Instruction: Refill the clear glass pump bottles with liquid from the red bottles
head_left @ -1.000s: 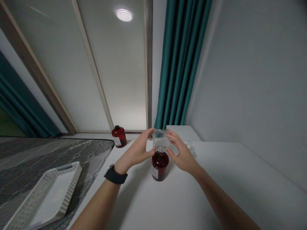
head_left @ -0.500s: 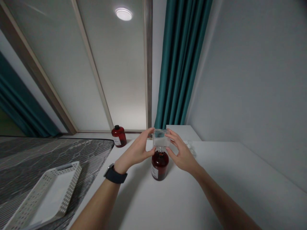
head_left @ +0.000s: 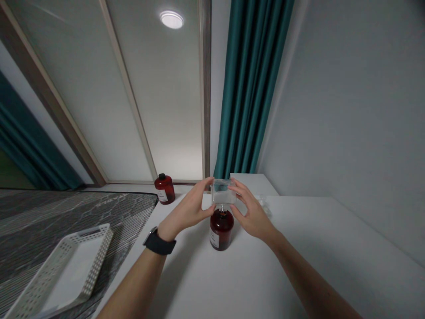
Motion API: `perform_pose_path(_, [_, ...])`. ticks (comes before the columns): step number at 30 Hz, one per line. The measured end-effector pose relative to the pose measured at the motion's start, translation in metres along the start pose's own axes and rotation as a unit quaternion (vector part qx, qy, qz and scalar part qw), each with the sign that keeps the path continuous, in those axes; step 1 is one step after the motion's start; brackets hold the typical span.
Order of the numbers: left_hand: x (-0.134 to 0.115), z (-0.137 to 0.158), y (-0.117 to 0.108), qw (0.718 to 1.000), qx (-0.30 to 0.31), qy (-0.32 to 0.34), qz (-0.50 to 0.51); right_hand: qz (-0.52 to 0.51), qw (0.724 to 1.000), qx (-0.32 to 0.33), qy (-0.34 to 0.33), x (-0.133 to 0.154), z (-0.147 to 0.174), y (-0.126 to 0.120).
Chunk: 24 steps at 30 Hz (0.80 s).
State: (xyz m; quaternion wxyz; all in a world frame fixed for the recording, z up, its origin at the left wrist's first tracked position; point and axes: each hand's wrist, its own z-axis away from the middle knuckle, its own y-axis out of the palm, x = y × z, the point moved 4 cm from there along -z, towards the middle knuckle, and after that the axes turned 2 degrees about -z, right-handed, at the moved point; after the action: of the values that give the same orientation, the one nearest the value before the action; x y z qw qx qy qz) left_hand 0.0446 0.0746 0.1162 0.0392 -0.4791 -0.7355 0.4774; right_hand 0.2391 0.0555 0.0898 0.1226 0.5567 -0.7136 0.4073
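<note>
Dim Room, One Bright Disc

A round light (head_left: 171,20) glares left of the teal curtain (head_left: 255,88), above a softer glow (head_left: 175,155). Below the curtain, diffuse shadows (head_left: 181,270) dull the white table (head_left: 265,274); wide-angle distortion stretches everything far right of it.

A pale grey wall (head_left: 352,110) fills the right side. Teal curtains (head_left: 255,88) hang either side of tall frosted panels (head_left: 169,97), where a round light (head_left: 171,20) shows. Left of the white tabletop (head_left: 239,283) lies a dark grey patterned surface (head_left: 53,217).

Head-worn view forward and down across a white table (head_left: 232,283), seemingly near
</note>
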Motion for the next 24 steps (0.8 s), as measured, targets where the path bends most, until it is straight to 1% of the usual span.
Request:
perform_pose_path(16, [-0.0029,0.0001,-0.0028,1.000,-0.005,0.007,-0.011,0.026,1.000,0.001,-0.016,0.0056,-0.0009,-0.0018])
perform_pose_path(24, [-0.0027,0.0009,-0.0021,1.000,-0.004,0.003,-0.002,0.063,0.998,-0.006,-0.032,0.0079,-0.0012,-0.0027])
